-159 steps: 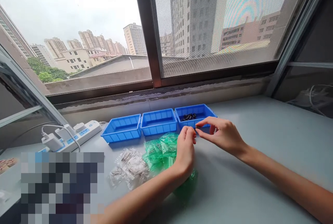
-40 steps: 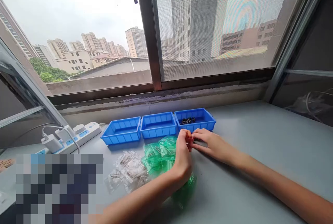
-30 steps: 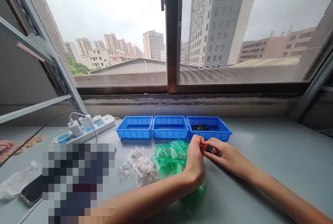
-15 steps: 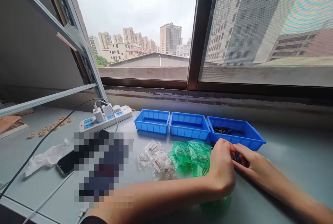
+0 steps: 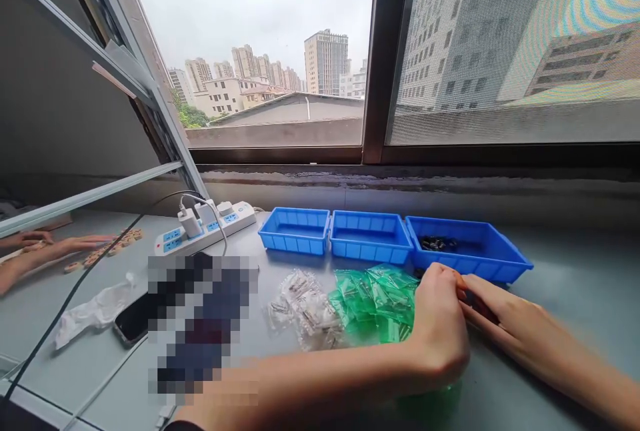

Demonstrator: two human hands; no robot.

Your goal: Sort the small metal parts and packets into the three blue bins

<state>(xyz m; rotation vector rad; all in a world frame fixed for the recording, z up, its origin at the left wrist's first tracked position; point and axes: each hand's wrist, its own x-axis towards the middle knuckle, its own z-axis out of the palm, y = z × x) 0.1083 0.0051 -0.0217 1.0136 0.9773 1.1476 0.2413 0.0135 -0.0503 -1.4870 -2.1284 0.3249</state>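
Observation:
My left hand (image 5: 440, 324) is curled into a loose fist on the grey table, its forearm lying over a pile of small green plastic bags (image 5: 380, 297). My right hand (image 5: 505, 324) rests right beside it, fingertips pinched against the left hand's fingers around something small and dark that I cannot make out. Just behind the hands stands the right blue tray (image 5: 500, 264), which has several small black parts (image 5: 437, 243) in it. The middle blue tray (image 5: 370, 251) and the left blue tray (image 5: 293, 237) look bare inside.
Clear bags of small metal parts (image 5: 305, 307) lie left of the green ones. A white power strip (image 5: 210, 227) with plugged chargers, a phone (image 5: 133, 321) and a crumpled plastic bag (image 5: 87, 314) sit further left. Another person's hand (image 5: 75, 244) touches small pieces at far left.
The view has swung left, bringing the phone, plastic bag and another person's hand into sight. My hands lowered from in front of the right tray onto the table and stay pinched together.

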